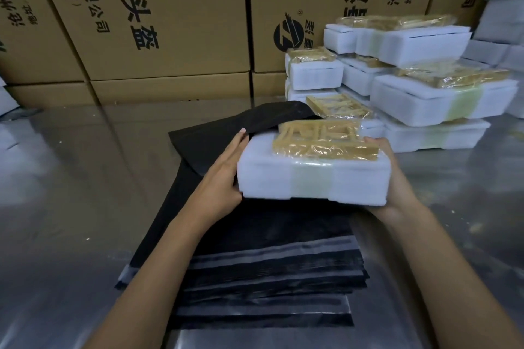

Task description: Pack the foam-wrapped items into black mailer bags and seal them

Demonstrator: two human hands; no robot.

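A white foam-wrapped item (272,178) with a yellow-tan piece taped on top is held above a stack of black mailer bags (263,272). My left hand (226,176) grips its left end, and its fingertips also touch the lifted flap of the top black bag (215,136). On the opposite end, my right hand (397,178) holds the item from the side and underneath. The top bag's mouth opens toward the item at the far side. Grey adhesive strips show along the near edges of the stacked bags.
A pile of several more foam-wrapped items (411,93) stands at the right back of the shiny metal table (71,193). Large brown cardboard boxes (170,22) form a wall behind. More white foam packs (504,8) rise at the far right edge.
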